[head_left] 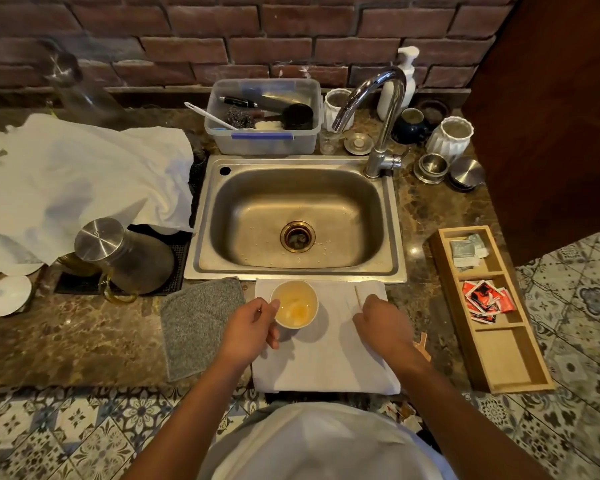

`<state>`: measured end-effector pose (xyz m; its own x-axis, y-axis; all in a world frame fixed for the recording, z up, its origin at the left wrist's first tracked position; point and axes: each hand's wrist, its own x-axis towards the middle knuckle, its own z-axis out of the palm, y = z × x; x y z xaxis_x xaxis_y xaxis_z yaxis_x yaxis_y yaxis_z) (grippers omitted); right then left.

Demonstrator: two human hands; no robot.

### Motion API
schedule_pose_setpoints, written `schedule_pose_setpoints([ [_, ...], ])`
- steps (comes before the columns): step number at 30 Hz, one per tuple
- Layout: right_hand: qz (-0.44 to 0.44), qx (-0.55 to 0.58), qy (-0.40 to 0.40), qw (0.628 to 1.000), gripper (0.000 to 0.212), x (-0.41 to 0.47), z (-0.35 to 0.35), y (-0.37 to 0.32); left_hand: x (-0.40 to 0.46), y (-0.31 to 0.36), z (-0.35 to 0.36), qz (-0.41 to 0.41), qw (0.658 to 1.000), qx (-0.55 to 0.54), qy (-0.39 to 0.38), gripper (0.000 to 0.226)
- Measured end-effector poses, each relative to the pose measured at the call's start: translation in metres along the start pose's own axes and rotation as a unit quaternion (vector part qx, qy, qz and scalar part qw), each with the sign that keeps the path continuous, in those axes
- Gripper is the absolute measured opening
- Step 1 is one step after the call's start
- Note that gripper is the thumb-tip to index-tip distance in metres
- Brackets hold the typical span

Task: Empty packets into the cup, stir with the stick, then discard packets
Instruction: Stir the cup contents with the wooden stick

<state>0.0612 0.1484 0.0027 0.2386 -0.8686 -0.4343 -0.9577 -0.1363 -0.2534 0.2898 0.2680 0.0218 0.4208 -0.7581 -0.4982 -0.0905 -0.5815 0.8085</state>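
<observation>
Marble counter (84,341): L hand (253,327) fingers curled round cup (294,304); R hand (381,323) fingers pinch stick (358,296).

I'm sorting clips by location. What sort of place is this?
Most likely a small kitchen or drinks counter: a steel sink with a tap set in a stone worktop, a soap bottle against the brick wall, and a wooden tray of packets.

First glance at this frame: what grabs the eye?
The steel sink fills the centre. In front of it, on a white cloth, the left hand holds a cup of yellowish liquid, and the right hand rests by a stick. Red packets lie in the wooden tray, right.
</observation>
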Motion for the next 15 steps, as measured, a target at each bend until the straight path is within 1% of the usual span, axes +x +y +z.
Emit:
schedule_pose_setpoints([
  [4, -0.017, 0.091, 0.02, 0.996, 0.016, -0.007, -0.015, -0.01, -0.002, 0.0, 0.0, -0.006, 1.0, -0.02, -0.012, 0.043],
  [8, -0.045, 0.211, 0.025, 0.976, 0.017, -0.018, -0.032, -0.026, -0.002, 0.001, -0.001, -0.007, 0.999, -0.032, -0.02, 0.043],
  [10, -0.057, 0.28, 0.041, 0.958, 0.023, -0.026, -0.039, -0.034, -0.002, 0.002, -0.002, -0.004, 0.999, -0.035, -0.022, 0.043],
  [12, -0.07, 0.349, 0.05, 0.933, 0.018, -0.032, -0.044, -0.038, -0.001, 0.002, -0.002, 0.0, 0.999, -0.037, -0.024, 0.044],
  [13, -0.072, 0.381, 0.043, 0.921, 0.016, -0.035, -0.046, -0.04, -0.002, 0.001, -0.003, 0.002, 0.999, -0.038, -0.025, 0.045],
  [15, -0.071, 0.439, 0.009, 0.896, 0.023, -0.039, -0.049, -0.044, -0.001, 0.0, -0.003, 0.004, 0.999, -0.035, -0.023, 0.045],
])
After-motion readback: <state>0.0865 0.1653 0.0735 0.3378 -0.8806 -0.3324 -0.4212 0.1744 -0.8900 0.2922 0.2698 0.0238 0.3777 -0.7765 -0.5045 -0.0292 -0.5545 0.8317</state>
